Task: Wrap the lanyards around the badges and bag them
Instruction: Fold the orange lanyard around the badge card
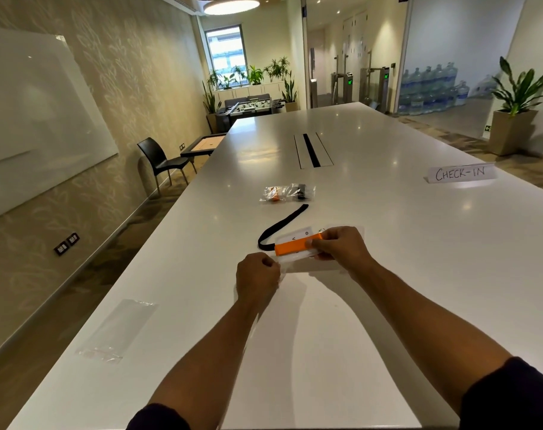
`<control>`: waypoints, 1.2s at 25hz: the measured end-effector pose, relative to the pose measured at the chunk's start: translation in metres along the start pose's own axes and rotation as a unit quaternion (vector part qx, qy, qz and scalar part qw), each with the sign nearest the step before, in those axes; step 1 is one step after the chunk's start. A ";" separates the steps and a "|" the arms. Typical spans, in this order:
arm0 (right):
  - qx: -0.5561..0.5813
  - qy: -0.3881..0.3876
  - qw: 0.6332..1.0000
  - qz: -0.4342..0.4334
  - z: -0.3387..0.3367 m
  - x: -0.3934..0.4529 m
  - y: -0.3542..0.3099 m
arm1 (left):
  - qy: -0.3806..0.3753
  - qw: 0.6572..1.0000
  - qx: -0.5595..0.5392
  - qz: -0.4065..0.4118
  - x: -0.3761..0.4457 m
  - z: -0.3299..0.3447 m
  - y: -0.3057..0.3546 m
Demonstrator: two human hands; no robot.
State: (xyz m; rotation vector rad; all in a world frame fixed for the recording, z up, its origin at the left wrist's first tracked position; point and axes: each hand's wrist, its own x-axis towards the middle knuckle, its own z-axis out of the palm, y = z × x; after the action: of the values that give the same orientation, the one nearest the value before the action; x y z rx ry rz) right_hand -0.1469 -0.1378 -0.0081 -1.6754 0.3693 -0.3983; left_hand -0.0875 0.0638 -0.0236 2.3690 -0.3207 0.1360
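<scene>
Long white tabletop [372,274], carrying all the task's things. At 2 o'clock from the hands, well apart, a folded card sign [461,173] lettered CHECK-IN. At 8 o'clock, near the left edge, an empty clear bag [115,330] lying flat, apparently held in reserve for a later badge. At 12 o'clock, two filled bags [288,193], touching, one showing orange and one black; judged finished bundles set clear of the working area. Between these and the hands, a black lanyard [278,226] trailing loose from a badge [304,234] not yet wrapped. Right hand [341,245]: fingers curled closed on the right end of the orange-wrapped badge [296,247], the thumb pressing the orange band, probably so the turns cannot unwind. Left hand [257,276]: closed in a pinch on what seems the mouth of a clear bag [290,261] lying under the orange-wrapped badge; the film is too faint to trace fully. Step judged in hand: sliding the bundle into the bag, one hand steadying each part.
</scene>
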 end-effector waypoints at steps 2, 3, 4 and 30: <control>-0.018 -0.005 1.000 -0.019 0.002 -0.001 -0.002 | 0.012 0.997 -0.075 -0.026 0.001 0.002 -0.001; -0.026 -0.006 0.999 -0.026 0.003 -0.001 -0.003 | 0.018 0.993 -0.110 -0.035 0.002 0.003 -0.001; -0.036 -0.004 0.999 -0.032 0.003 -0.001 -0.003 | 0.023 0.989 -0.139 -0.041 0.003 0.003 -0.001; -0.136 -0.041 0.986 -0.089 0.003 -0.002 -0.012 | 0.050 0.977 -0.203 -0.040 0.017 0.006 -0.001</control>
State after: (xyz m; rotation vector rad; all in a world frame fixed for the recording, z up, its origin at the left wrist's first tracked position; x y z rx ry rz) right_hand -0.1470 -0.1326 0.0028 -1.9935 0.2200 -0.4225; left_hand -0.0708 0.0569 -0.0254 1.9592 -0.1831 0.1370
